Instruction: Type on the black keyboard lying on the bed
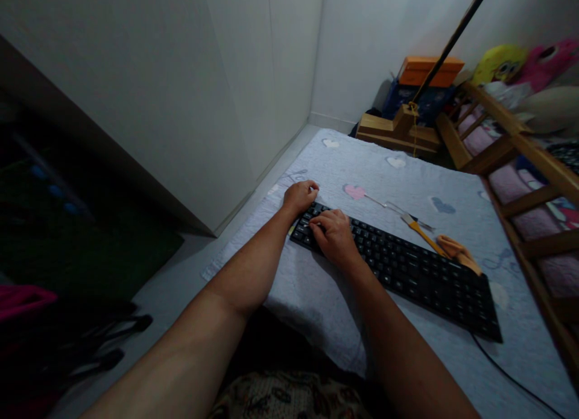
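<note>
A black computer keyboard (416, 268) lies slantwise on the light blue cloth (289, 286). My left hand (300, 197) is at its far left corner, fingers curled in against that end; the fingertips are partly hidden. Over the left-hand keys is my right hand (335, 235), thumb and forefinger drawn together low on the keys. Whatever may be between those fingertips is too small to tell. Behind the keyboard lie a brush with a yellow handle (424, 234), a thin metal tool (393, 208) and a crumpled orange-brown cloth (459, 253).
A cable (506, 374) runs from the keyboard toward the lower right. A wooden rail (511, 129) borders the right side, with plush toys (500, 63) beyond. At the back stand a wooden base (398, 129) with a dark pole and an orange box (429, 71). A pale cabinet (203, 93) rises on the left.
</note>
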Motion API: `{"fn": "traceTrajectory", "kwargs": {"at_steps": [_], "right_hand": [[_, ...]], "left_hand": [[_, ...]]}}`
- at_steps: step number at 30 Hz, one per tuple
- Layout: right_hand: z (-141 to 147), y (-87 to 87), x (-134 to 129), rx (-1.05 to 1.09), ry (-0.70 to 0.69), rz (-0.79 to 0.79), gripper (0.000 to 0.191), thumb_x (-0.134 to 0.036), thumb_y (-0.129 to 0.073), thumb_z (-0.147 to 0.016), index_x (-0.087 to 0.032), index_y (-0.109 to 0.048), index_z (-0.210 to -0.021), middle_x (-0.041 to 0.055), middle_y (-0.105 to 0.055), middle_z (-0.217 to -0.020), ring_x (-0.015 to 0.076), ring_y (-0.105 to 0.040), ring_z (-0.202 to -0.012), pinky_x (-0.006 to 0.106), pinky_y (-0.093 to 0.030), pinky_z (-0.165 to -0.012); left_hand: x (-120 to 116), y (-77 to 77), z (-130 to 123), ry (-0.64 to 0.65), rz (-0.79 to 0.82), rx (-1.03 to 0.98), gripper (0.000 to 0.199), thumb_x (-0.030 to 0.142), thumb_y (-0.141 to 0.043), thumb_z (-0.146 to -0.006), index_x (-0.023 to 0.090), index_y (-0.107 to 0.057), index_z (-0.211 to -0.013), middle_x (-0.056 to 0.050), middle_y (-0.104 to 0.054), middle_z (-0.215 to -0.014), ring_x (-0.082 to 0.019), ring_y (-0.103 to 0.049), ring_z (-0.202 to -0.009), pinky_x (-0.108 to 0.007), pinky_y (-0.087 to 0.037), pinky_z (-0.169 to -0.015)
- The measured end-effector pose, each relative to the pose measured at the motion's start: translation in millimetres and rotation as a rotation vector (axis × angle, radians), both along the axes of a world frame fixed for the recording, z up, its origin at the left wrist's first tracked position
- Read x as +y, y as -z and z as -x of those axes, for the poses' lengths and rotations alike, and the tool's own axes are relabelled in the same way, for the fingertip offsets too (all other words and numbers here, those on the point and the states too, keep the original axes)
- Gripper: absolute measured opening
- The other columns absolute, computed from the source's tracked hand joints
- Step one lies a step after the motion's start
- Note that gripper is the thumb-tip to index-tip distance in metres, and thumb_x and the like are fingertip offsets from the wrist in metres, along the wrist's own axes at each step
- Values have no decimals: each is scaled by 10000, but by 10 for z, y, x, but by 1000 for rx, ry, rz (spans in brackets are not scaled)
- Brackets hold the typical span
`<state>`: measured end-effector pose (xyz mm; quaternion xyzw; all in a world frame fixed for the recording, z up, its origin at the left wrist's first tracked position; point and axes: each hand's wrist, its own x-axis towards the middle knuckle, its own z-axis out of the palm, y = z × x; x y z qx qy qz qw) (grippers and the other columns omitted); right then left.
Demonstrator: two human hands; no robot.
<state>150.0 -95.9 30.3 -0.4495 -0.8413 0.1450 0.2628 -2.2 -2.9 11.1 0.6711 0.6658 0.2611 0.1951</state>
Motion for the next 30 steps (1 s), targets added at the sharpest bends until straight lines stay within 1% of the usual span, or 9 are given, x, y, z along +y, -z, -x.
{"fn": "traceTrajectory", "kwargs": {"at_steps": [5,13,22,30], "right_hand": [[34,45,4,20,-48,13,181,-219,-607,-953,-233,-787,-936,60,-746,-986,238,-557,-969,424,-367,-943],[64,77,21,0,-78,2,185,-236,-617,-952,-262,-796,-987,64,-748,-993,246,-547,-978,437,-362,-961],[86,79,6,-16,-68,-24,165,-236,-642,-945,-262,-799,-987,59,-738,-1001,248,-543,-1004,439,-348,-982],[100,58,-8,-32,-80,-18,169,-257,-641,-950,-263,-803,-998,66,-722,-980,251,-531,-1004,446,-341,-974]], "left_hand": [[-3,-1,-2,3,-2,-6,288,294,-551,-893,211,-757,-1076,-38,-751,-915,-174,-655,-834,-264,-476,-781],[-8,-19,-11,5,8,-3,298,292,-549,-894,203,-754,-1091,-43,-747,-913,-176,-653,-829,-269,-480,-787],[20,33,8,11,1,-4,294,298,-542,-895,207,-747,-1085,-36,-748,-916,-170,-650,-833,-263,-477,-769],[-18,-24,-3,5,14,-17,290,281,-543,-890,202,-749,-1078,-39,-745,-908,-171,-651,-829,-263,-479,-773]]}}
